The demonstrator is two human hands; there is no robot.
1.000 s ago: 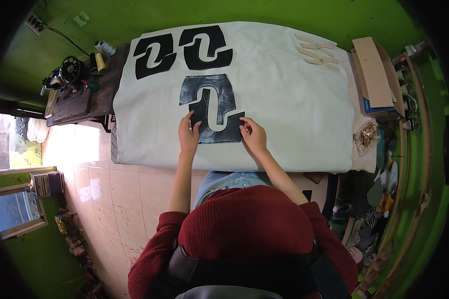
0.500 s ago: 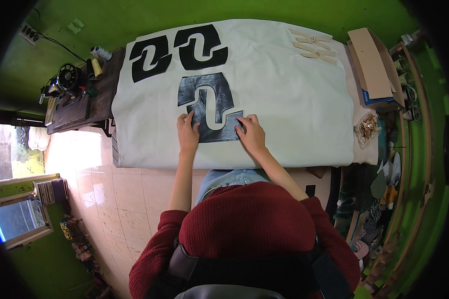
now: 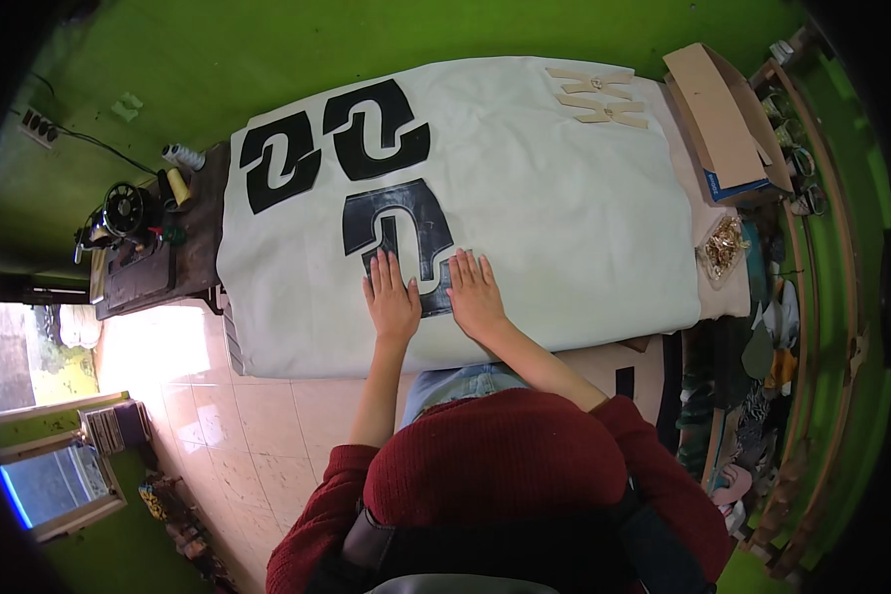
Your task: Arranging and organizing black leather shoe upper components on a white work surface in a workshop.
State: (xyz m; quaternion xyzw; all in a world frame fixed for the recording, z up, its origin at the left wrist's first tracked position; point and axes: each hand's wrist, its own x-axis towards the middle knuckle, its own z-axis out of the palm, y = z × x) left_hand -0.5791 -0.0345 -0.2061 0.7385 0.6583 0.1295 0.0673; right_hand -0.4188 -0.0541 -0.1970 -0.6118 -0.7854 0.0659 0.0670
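Observation:
Two dark, glossy leather-like cut pieces lie on the white-covered table before me, a curved upper one (image 3: pixel 406 201) fitted close above a hooked lower one (image 3: pixel 436 303). My left hand (image 3: pixel 393 309) rests flat, fingers stretched, over the left part of the lower piece. On its right side lies my right hand (image 3: pixel 477 302), palm down with fingers extended. Neither hand grips anything; both partly cover the lower piece. Farther back are two similar matte black pairs, one at the far left (image 3: pixel 285 195) and another (image 3: pixel 381 164) beside it.
A sewing machine (image 3: pixel 127 211) and thread spools (image 3: pixel 178 186) stand on a dark table at left. Beige strap-like pieces (image 3: pixel 604 111) lie at the back right. Along the right edge are a cardboard box (image 3: pixel 715 119) and a bag of gold-coloured bits (image 3: pixel 725 247).
My fingers have gone from pinching the lower piece's edges to lying flat on it, and the hands are closer together. The view has tilted and shifted slightly.

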